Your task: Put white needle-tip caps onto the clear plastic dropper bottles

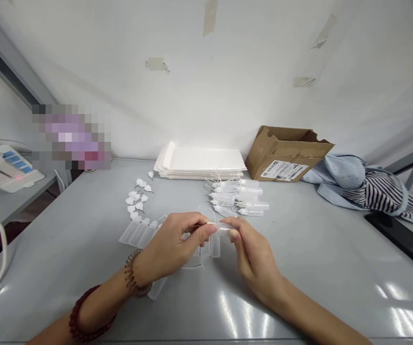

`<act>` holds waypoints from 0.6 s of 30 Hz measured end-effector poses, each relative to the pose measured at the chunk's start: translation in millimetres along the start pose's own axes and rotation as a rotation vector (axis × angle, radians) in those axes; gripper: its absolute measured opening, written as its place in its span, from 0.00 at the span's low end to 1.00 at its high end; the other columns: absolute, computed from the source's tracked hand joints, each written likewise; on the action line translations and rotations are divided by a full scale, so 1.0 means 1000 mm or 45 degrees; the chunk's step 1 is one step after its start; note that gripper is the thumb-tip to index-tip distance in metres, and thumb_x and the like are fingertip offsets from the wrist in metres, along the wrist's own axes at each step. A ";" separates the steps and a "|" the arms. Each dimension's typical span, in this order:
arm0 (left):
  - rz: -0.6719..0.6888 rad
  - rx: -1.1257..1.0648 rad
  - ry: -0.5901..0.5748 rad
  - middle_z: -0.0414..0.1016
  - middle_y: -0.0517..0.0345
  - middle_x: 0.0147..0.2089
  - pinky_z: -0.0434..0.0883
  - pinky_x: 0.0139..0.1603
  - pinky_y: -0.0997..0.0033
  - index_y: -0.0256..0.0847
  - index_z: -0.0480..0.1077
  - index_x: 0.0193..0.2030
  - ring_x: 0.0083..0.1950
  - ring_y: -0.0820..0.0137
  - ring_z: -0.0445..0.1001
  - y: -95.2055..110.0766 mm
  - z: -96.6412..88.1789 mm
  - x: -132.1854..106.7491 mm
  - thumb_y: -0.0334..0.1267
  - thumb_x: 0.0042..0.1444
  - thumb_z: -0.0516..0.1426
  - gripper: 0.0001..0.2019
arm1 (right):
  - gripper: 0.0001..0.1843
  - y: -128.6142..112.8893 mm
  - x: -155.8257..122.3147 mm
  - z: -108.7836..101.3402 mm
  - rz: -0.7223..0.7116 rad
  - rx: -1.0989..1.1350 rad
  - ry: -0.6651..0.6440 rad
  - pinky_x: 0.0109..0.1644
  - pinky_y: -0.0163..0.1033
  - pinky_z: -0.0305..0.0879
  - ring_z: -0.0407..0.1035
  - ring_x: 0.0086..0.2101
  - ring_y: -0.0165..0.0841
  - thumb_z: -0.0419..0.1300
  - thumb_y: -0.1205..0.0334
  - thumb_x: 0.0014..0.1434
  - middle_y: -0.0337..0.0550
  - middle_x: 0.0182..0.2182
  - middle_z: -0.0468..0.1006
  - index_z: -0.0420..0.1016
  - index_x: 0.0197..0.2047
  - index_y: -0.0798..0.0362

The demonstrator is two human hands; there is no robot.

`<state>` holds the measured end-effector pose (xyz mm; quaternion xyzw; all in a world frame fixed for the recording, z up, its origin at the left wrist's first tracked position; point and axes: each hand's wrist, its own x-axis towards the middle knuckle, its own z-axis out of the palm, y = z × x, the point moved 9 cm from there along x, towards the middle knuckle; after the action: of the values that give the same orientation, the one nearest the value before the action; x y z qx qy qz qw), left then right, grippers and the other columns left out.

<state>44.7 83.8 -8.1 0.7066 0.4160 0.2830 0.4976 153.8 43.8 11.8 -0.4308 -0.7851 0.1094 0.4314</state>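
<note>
Over the middle of the table, both hands meet on one small translucent squeeze bottle (224, 229), tilted nearly flat. My right hand (257, 256) pinches its body between thumb and fingers. At the neck end, the thumb and forefinger of my left hand (174, 244) close on a white needle-tip cap (212, 224), partly hidden by the fingers. Several bottles without caps (138, 233) lie in a row by my left hand, and more lie partly hidden beneath both hands (214, 246). Loose white needle-tip caps (134, 195) are scattered behind my left hand. Capped bottles (251, 198) lie grouped behind my right hand.
A stack of white padded envelopes (206, 160) lies against the wall, with an open cardboard box (289, 153) to its right. Blue and striped cloth (366, 184) and a black flat object (404, 242) are at the far right. A white cable (2, 254) hangs at the left.
</note>
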 end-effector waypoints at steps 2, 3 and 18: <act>0.211 0.218 0.107 0.66 0.61 0.24 0.62 0.29 0.75 0.36 0.68 0.28 0.27 0.74 0.64 0.013 -0.003 -0.002 0.37 0.62 0.51 0.13 | 0.12 0.017 -0.001 0.009 0.293 0.258 -0.157 0.25 0.33 0.56 0.56 0.22 0.28 0.43 0.65 0.67 0.35 0.22 0.59 0.67 0.43 0.53; 0.327 0.315 0.161 0.66 0.61 0.25 0.62 0.29 0.74 0.35 0.69 0.30 0.27 0.74 0.63 0.020 -0.004 -0.004 0.35 0.61 0.52 0.11 | 0.13 0.024 -0.002 0.013 0.427 0.387 -0.217 0.25 0.33 0.54 0.54 0.22 0.27 0.43 0.61 0.68 0.34 0.21 0.56 0.67 0.41 0.52; 0.521 0.689 0.212 0.72 0.54 0.38 0.68 0.39 0.72 0.38 0.67 0.41 0.38 0.70 0.70 0.027 -0.002 -0.009 0.32 0.61 0.53 0.04 | 0.19 0.053 -0.017 0.043 1.113 1.303 -0.301 0.21 0.31 0.42 0.41 0.19 0.22 0.55 0.48 0.60 0.30 0.20 0.51 0.59 0.26 0.53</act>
<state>46.3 72.7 17.9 0.8561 0.3649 0.3131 0.1895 155.9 70.8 -53.0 -0.4351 -0.4302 0.6774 0.4083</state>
